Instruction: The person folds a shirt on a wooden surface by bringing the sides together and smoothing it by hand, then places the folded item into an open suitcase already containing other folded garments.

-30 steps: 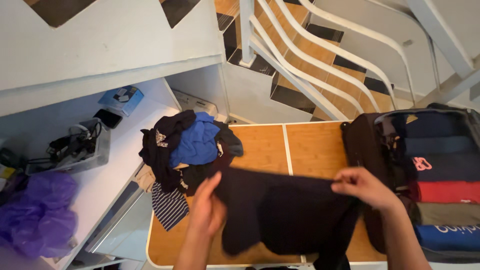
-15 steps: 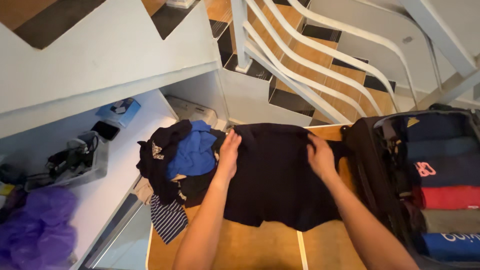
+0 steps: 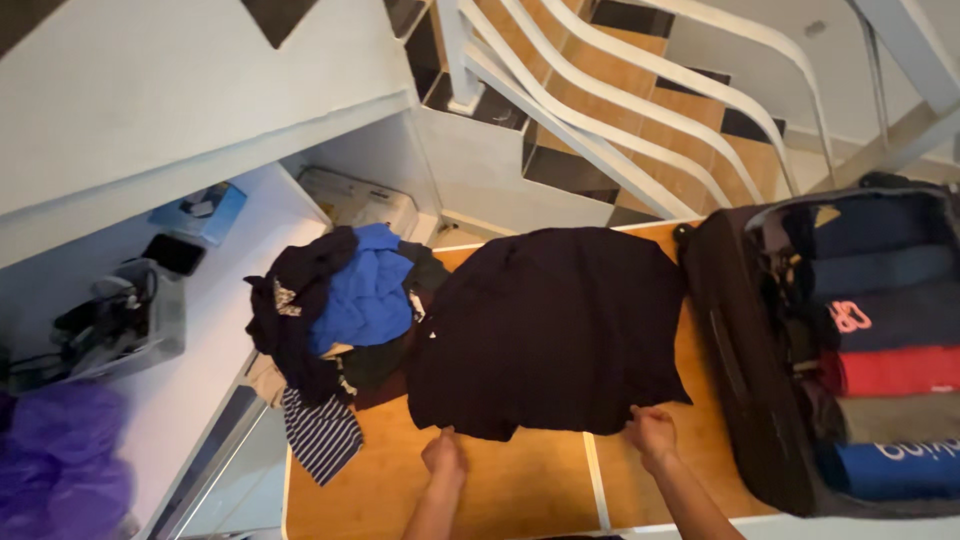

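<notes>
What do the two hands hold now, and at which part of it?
Both hold the black garment spread on the wooden table: the left hand and the right hand each pinch its near bottom edge.

The wooden table [image 3: 500, 500] has bare room along the bottom of the frame, below the dark shirt [image 3: 555, 330]. A hand can slide there. There is also a thin bare strip at the right, between the shirt and the open suitcase [image 3: 740, 360]. On the left, a pile of clothes [image 3: 335, 310] blocks the way. The suitcase blocks the right side. The white stair rail [image 3: 600, 90] stands at the top.
</notes>
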